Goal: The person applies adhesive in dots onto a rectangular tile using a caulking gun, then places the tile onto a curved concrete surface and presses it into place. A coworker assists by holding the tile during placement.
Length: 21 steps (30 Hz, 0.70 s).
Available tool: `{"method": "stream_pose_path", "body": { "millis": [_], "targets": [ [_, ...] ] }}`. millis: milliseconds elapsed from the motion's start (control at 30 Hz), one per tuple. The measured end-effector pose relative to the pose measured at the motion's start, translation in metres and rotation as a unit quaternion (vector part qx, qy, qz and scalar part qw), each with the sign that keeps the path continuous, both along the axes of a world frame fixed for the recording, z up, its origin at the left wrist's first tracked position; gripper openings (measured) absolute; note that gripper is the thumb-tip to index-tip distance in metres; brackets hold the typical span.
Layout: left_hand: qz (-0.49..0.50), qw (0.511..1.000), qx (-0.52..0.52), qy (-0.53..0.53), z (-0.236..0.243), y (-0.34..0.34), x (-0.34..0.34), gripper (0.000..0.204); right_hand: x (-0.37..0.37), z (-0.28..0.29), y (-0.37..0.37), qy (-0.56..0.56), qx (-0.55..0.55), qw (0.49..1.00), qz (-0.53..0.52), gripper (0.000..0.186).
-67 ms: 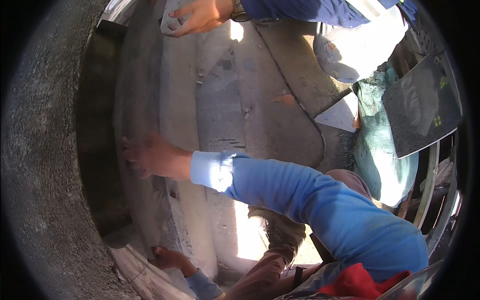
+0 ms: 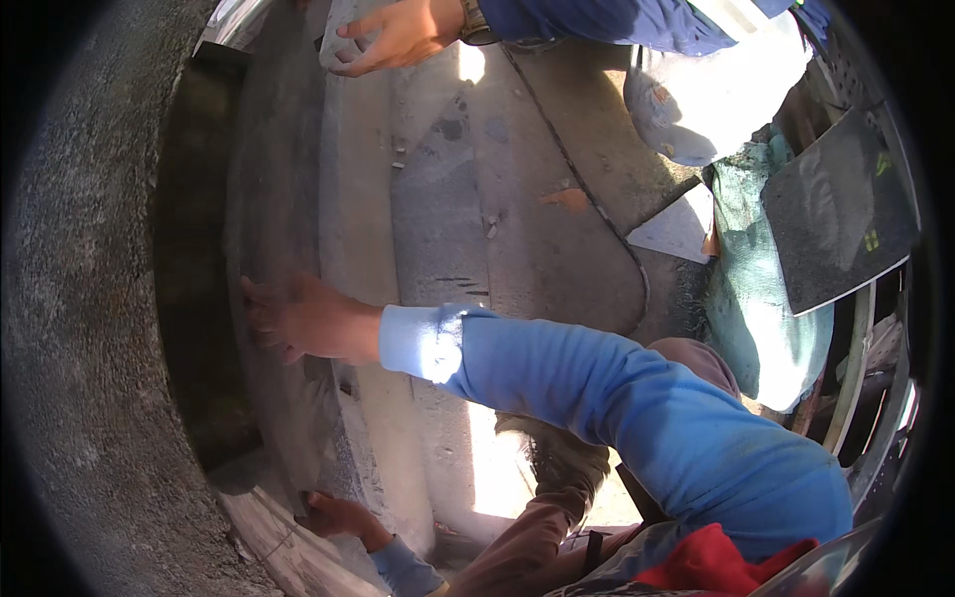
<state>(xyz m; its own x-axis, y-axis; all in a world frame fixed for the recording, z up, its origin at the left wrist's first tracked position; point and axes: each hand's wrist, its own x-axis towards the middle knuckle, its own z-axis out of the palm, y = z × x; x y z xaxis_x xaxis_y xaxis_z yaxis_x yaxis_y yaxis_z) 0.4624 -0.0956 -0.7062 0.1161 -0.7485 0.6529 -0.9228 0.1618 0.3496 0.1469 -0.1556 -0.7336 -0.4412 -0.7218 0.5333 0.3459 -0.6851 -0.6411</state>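
Observation:
A long grey slab (image 2: 274, 169), dusty on its face, runs from far to near beside the rough wall. My right hand (image 2: 308, 318) lies on the slab about halfway along, its fingers spread; a blue sleeve covers that arm. At the slab's near end my left hand (image 2: 346, 519) is closed round the edge, with part of its fingers hidden. At the far end, a co-worker's hand (image 2: 403, 35) with a wristwatch reaches from a dark blue sleeve to the slab's edge area.
A rough grey wall (image 2: 80, 298) rises on the left, with a dark strip (image 2: 199, 249) along it. A pale ledge (image 2: 356, 199) borders the slab. On the right are a green sack (image 2: 751, 298), a dark tile (image 2: 841, 209), a triangular offcut (image 2: 676, 224) and a cable (image 2: 572, 169) on the floor.

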Motion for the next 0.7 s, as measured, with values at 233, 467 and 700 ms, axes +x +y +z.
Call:
{"method": "stream_pose_path", "body": {
  "millis": [233,467,700],
  "targets": [
    [-0.017,0.996,-0.047,-0.073,0.009,0.001,0.002,0.057,-0.050,0.054,0.053,-0.029,0.221,0.940,0.259,0.068],
    [0.012,0.998,-0.043,-0.038,0.023,-0.003,-0.019,0.057,-0.050,0.043,0.045,-0.029,0.184,0.948,0.259,0.075],
    [0.022,0.999,-0.039,-0.021,0.030,-0.013,-0.006,0.052,-0.064,0.028,0.047,0.004,0.259,0.925,0.278,0.071]
  ]
}}
